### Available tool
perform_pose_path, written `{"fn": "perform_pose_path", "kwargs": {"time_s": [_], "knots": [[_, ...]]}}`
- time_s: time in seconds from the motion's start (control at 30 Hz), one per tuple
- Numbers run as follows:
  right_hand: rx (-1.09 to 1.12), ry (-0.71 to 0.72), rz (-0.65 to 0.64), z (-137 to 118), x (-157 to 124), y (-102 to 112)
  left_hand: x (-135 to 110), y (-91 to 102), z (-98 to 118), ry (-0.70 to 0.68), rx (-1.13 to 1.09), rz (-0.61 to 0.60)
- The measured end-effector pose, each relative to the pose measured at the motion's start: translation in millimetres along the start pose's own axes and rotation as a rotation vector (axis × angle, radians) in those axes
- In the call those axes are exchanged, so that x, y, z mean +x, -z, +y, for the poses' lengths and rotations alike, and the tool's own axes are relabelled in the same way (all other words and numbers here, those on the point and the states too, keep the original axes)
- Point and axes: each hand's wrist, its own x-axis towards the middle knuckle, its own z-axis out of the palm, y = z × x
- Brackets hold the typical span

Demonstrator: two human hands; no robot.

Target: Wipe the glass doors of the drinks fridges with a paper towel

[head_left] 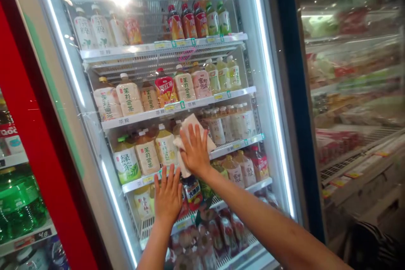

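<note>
Pressing cloth (190, 120) on glass (152, 60) before lit drink shelves (180, 107), right hand (195, 150) lies flat, left hand (167, 196) splayed

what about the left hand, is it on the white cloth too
No, the left hand is spread open below and to one side, and the white cloth lies under the right hand alone.

Flat right hand (195, 152) reaches above flat left hand (167, 197)
</note>
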Motion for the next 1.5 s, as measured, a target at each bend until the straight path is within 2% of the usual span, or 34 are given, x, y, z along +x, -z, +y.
{"fn": "perform_pose_path", "kwargs": {"time_s": [0.13,0.2,0.23,0.27,0.33,0.43,0.5,0.57,0.63,0.7,0.77,0.83,1.0,1.07,1.13,1.2,1.27,1.33,1.4,1.5], "knots": [[0.06,0.274,-0.127,-1,-116,-18,-13,-1.1,-2,-0.018,0.01,0.001],[0.059,0.33,-0.143,5,-146,-21,-15,-1.2,-2,-0.018,0.013,0.026],[0.053,0.319,-0.134,10,-143,-20,-13,-0.5,-1,-0.016,0.015,0.042],[0.047,0.289,-0.112,16,-129,-17,-9,0.5,1,-0.012,0.018,0.058],[0.034,0.177,-0.045,31,-74,-6,8,3.8,7,-0.006,0.017,0.097],[0.015,0.073,0.059,51,16,12,57,7.4,24,-0.009,-0.006,0.177],[0.001,0.06,0.105,64,42,19,94,5.5,39,-0.012,-0.032,0.234],[-0.015,0.068,0.113,76,29,17,122,-0.7,54,-0.011,-0.051,0.26],[-0.027,0.065,0.102,91,-11,10,137,-9.1,66,-0.023,-0.055,0.24],[-0.029,0.087,0.1,106,-55,4,140,-16.4,73,-0.023,-0.045,0.208],[-0.03,0.139,0.094,118,-79,3,138,-20.1,76,-0.016,-0.033,0.19],[-0.04,0.169,0.083,124,-71,9,135,-20.3,76,-0.01,-0.02,0.183],[-0.054,0.075,0.136,119,21,29,137,-17.1,76,-0.017,0.004,0.185],[-0.038,0.039,0.145,116,23,28,137,-17.3,76,-0.018,-0.01,0.176],[-0.028,0.015,0.133,114,-11,20,137,-18.0,76,-0.023,-0.034,0.169],[-0.038,0.038,0.102,116,-67,10,137,-18.6,75,-0.03,-0.054,0.175],[-0.06,0.161,0.052,120,-117,2,137,-19.0,75,-0.037,-0.066,0.194],[-0.083,0.241,0.009,127,-132,0,138,-19.3,75,-0.046,-0.076,0.214],[-0.105,0.228,0.015,135,-104,6,138,-19.6,75,-0.05,-0.089,0.224],[-0.131,0.089,0.096,145,-21,23,138,-19.8,74,-0.046,-0.111,0.22]]}}
